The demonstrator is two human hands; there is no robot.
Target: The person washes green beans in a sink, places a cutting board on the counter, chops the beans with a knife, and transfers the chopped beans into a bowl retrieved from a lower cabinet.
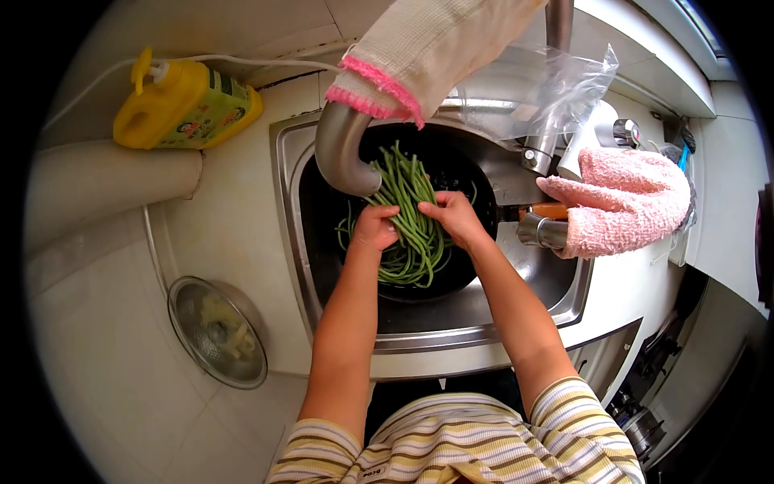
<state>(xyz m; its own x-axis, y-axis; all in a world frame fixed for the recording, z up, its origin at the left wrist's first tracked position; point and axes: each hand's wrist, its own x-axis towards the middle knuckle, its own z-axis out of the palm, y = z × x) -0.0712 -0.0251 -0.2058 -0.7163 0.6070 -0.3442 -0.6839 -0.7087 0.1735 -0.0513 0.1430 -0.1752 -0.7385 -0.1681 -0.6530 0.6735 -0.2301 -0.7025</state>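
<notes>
A bundle of long green beans (409, 234) is gathered between my two hands, its ends pointing up toward the faucet and the rest looping down. My left hand (376, 227) grips the bundle from the left side, fingers curled under it. On the right, my right hand (456, 216) closes around the same beans with its thumb on top. Beneath them is a black wok (472, 278) set inside the steel sink (528, 294). A few loose strands hang at the wok's left and right. The curved faucet (339, 153) comes down just above my left hand.
A beige cloth with a pink edge (431, 60) drapes over the faucet pipe. The pink towel (625, 206) hangs at right beside the wok handle (548, 211). A yellow pump bottle (185, 105) lies at upper left, a metal strainer bowl (179, 323) at lower left, and a clear plastic bag (556, 89) behind the sink.
</notes>
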